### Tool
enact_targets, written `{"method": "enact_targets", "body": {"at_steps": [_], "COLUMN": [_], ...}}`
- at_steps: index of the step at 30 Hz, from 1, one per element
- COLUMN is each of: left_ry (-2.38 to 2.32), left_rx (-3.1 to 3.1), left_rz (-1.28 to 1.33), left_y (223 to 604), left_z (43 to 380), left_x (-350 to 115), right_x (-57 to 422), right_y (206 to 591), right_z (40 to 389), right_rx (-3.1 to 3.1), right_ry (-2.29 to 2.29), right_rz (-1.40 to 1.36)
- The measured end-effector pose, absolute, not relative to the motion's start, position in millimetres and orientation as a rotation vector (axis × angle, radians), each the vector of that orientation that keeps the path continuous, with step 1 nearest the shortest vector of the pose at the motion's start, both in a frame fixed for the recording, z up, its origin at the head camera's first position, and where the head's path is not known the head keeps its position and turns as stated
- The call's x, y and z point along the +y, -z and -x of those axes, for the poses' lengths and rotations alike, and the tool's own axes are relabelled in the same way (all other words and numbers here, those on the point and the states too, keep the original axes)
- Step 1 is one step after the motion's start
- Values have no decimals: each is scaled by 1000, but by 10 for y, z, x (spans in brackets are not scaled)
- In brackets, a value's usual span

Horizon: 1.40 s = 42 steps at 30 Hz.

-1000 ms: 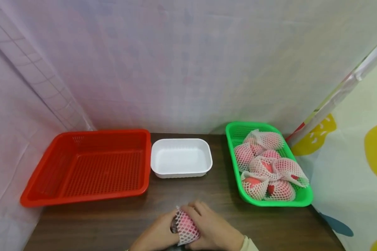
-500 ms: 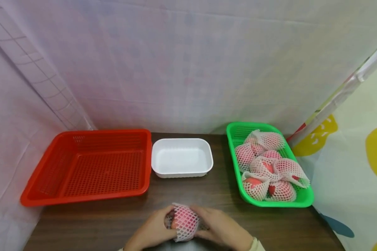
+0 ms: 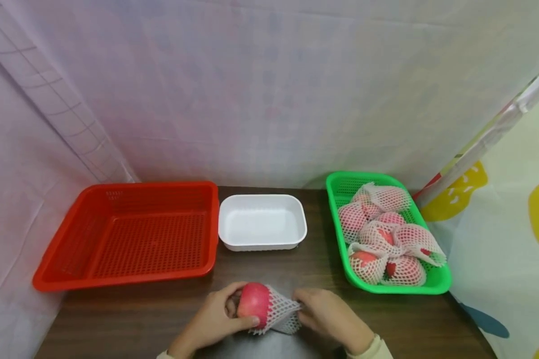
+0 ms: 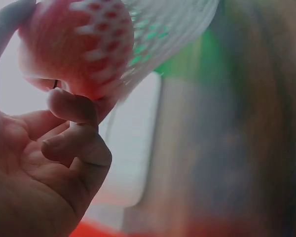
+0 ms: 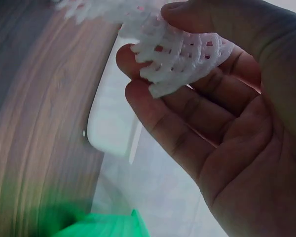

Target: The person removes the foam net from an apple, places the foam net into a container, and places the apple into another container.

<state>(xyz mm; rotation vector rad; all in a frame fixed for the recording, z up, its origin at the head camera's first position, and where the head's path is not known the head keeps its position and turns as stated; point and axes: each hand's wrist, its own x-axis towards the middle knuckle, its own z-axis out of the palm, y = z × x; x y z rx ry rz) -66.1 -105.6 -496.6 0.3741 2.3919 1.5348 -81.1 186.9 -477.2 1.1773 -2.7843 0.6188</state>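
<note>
A red apple [image 3: 253,302] sits in the left hand [image 3: 216,319], the thumb on its near side and fingers behind it. White foam netting [image 3: 282,310] still covers the apple's right part and stretches to the right. The right hand [image 3: 325,314] pinches the loose end of that netting between thumb and fingers. In the left wrist view the apple [image 4: 74,47] shows its stem, with the sleeve [image 4: 172,29] running off it. The right wrist view has the netting's edge [image 5: 187,57] under the thumb, lying across the fingers.
A red basket [image 3: 152,249] stands at left with nothing in it. Beside it is a white tray [image 3: 262,224]. At right a green basket [image 3: 348,267] holds several apples in foam nets [image 3: 408,271]. A patterned curtain [image 3: 269,89] hangs behind the brown table [image 3: 130,319].
The netting has been drawn rightward off much of the apple, baring its red left side. The right hand has moved right with the netting's end; the left hand keeps hold of the apple.
</note>
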Motion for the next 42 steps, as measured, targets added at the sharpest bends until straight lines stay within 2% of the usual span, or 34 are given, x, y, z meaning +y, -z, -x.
{"method": "enact_targets", "body": {"at_steps": [9, 15, 20, 26, 30, 34, 38, 42], "left_ry": [-1323, -1264, -1261, -1243, -1221, -1211, -1207, -1197], "left_rx": [2670, 2835, 2886, 2874, 2862, 2841, 2846, 2899], "left_rz": [-248, -306, -325, -335, -277, -223, -197, -205], "left_y": [4495, 4249, 4191, 4202, 4209, 4209, 4211, 4218], "left_z": [756, 803, 758, 695, 666, 638, 620, 606], "left_x": [-1348, -1573, -1635, -1639, -1642, -1638, -1643, -1684], "right_x": [1968, 1995, 1977, 1815, 1612, 1474, 1446, 1480], "right_y": [4730, 4640, 4302, 3926, 4026, 4286, 4464, 4421], "right_z": [878, 987, 1351, 2006, 2433, 2698, 2771, 2690], "right_rx": [-2702, -2631, -2570, -2622, -2820, -3065, -3146, -3059], "right_ry": [-580, -455, -367, -315, -273, -206, -150, -104], "right_rz": [-1141, -1173, -1186, -1169, -1127, -1077, -1085, -1067]}}
